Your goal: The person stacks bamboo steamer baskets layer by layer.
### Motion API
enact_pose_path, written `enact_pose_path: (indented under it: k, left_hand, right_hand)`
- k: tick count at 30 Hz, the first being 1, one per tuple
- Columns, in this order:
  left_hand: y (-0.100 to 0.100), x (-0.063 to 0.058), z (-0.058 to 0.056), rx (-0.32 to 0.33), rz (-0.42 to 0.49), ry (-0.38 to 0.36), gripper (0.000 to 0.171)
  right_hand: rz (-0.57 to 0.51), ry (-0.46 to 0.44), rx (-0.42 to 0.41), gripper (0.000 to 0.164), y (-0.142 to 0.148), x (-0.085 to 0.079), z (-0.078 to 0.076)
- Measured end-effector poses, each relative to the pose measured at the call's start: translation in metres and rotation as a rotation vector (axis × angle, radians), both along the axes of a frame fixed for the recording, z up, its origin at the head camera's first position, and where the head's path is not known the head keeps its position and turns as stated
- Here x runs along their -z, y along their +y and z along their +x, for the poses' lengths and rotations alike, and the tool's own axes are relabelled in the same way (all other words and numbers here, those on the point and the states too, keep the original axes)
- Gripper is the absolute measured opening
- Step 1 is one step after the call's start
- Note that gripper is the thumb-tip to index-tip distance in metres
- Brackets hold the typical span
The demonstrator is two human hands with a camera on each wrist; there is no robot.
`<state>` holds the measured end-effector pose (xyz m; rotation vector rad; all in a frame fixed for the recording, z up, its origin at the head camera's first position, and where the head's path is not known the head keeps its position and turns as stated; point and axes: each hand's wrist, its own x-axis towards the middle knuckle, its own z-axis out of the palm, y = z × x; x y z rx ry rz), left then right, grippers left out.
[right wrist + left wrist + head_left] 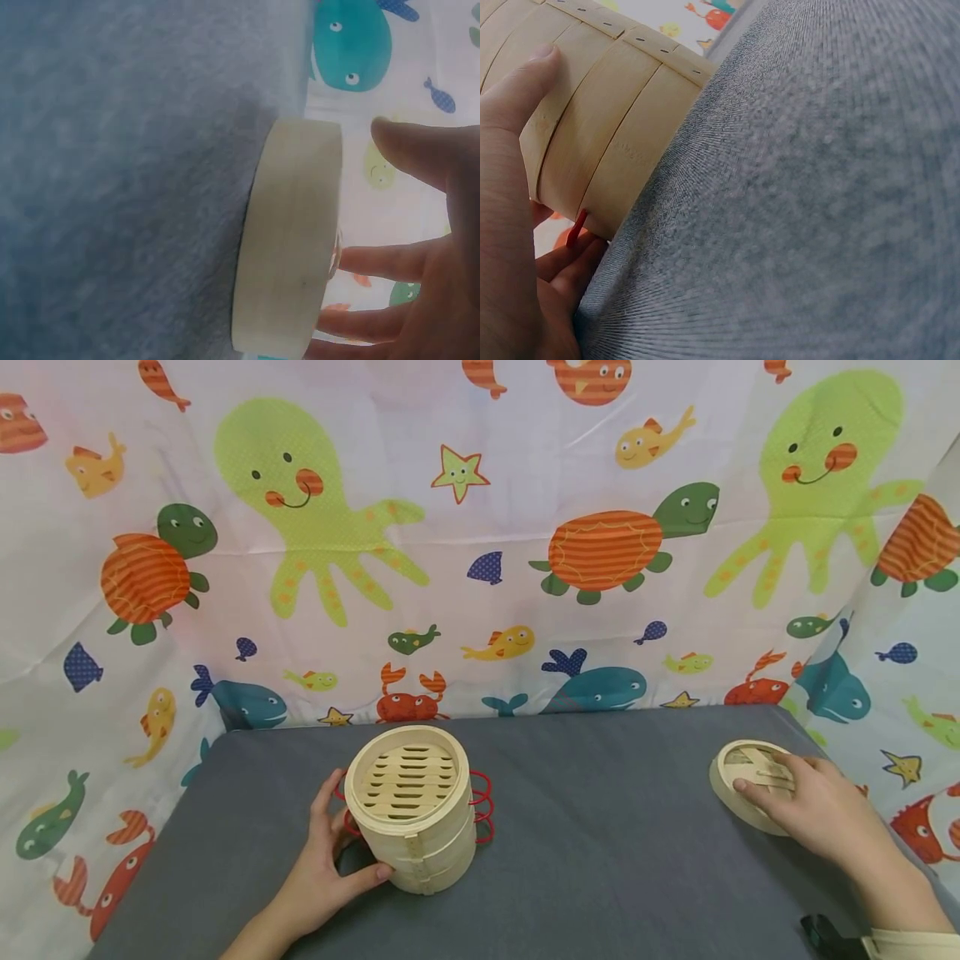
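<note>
A round bamboo steamer of stacked tiers stands upright on the table, its slatted top uncovered. My left hand grips its left side, thumb on the front and fingers round toward the back. In the left wrist view, the thumb presses the steamer wall and fingers reach behind, near a red loop. Far to the right lies the woven bamboo lid, top up. Over it, my right hand has its fingers at the top. The right wrist view shows the thumb apart from the lid and fingers extended.
Red loops stick out from the steamer's sides. Dark grey cloth covers the table. Behind and at the sides hangs a curtain printed with sea animals. A black strap-like object is near the right wrist.
</note>
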<state>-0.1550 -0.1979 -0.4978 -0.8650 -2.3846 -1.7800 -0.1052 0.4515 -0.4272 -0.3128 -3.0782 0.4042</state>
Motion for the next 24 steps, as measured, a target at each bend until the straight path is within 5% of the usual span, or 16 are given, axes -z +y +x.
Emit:
enact_pose_path:
  k: [24]
  left_hand:
    - [0.0011,-0.0015,0.0003,-0.022,-0.022,-0.005,0.137]
  right_hand:
    - [-0.100,-0.045,0.033,0.113,0.0046,0.0105,0.0067]
